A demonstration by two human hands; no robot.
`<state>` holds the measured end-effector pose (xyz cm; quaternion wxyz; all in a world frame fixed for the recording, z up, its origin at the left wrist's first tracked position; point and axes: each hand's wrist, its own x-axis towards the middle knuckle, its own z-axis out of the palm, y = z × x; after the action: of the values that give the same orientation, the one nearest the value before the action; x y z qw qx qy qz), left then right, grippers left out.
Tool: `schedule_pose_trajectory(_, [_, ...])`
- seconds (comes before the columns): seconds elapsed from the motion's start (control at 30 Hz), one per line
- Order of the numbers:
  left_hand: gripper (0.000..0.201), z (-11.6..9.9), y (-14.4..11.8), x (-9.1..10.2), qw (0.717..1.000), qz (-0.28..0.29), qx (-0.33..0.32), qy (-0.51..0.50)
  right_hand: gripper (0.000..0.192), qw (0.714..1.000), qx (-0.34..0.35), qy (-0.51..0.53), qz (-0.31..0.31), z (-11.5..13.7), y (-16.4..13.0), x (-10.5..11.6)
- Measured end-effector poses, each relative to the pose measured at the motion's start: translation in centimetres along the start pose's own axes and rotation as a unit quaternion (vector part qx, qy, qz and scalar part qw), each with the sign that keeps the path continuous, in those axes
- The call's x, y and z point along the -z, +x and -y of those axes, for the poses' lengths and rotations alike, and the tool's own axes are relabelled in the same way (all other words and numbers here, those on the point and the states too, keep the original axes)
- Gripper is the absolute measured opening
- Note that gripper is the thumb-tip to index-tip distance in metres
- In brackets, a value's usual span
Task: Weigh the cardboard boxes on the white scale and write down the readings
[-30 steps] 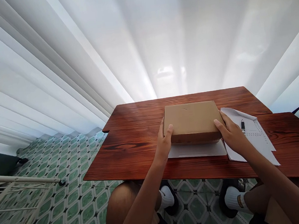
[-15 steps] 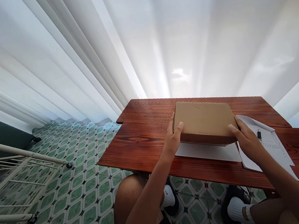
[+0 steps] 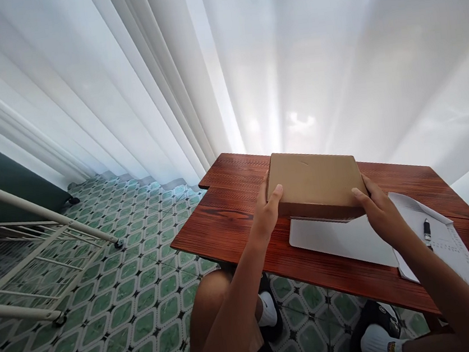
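Note:
A closed brown cardboard box (image 3: 315, 181) is held between both hands, raised over the wooden table. My left hand (image 3: 266, 205) grips its left side, thumb on the top edge. On the opposite side my right hand (image 3: 377, 205) clasps the right end, its thumb also on top. The fingers under and behind the box are hidden. Below the box lies a flat white sheet or board (image 3: 339, 243), part of it covered from view.
The reddish-brown table (image 3: 218, 223) has stepped edges. White papers (image 3: 452, 264) with a dark pen (image 3: 427, 231) lie at the right. White curtains (image 3: 246, 56) hang behind. A white wheeled metal rack (image 3: 51, 242) and a dark green suitcase-like object (image 3: 10, 179) stand at the left.
The view has turned left, so the table and papers sit farther right. Relative to the table, the box has shifted left and more of the white sheet shows. Both hands keep their hold.

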<state>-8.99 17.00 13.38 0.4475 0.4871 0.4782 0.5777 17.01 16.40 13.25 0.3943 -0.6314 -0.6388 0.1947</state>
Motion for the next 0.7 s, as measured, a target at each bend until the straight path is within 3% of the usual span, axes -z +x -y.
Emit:
schedule_pose_trajectory(0.37, [0.056, -0.3, 1.8, 5.7, 0.997, -0.074, -0.013, -0.006, 0.065, 0.997, 0.006, 0.051, 0.052, 4.4, 1.9, -5.4])
schedule_pose_trajectory(0.7, [0.057, -0.6, 2.1, 9.5, 0.991, -0.133, 0.015, 0.000, 0.069, 0.992, 0.006, 0.078, 0.103, 7.0, 3.4, -9.5])
